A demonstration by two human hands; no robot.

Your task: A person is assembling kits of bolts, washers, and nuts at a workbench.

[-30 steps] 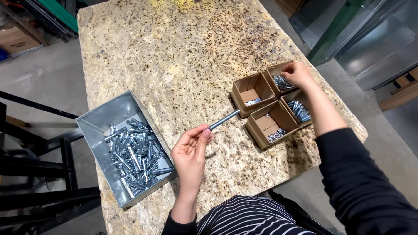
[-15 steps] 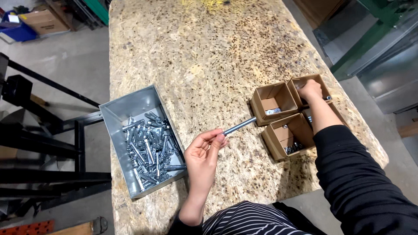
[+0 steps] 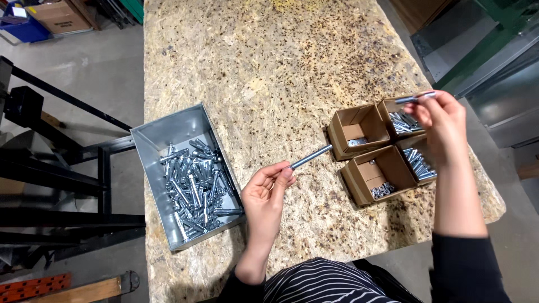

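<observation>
Left hand pinches bolt near boxes.

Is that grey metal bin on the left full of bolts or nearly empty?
Partly full. The grey metal bin holds a loose pile of bolts in its near half, while its far end shows bare floor.

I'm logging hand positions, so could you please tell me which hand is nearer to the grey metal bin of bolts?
Left. The left hand holds a metal rod just right of the grey metal bin; the right hand is far across, above the cardboard boxes.
</observation>
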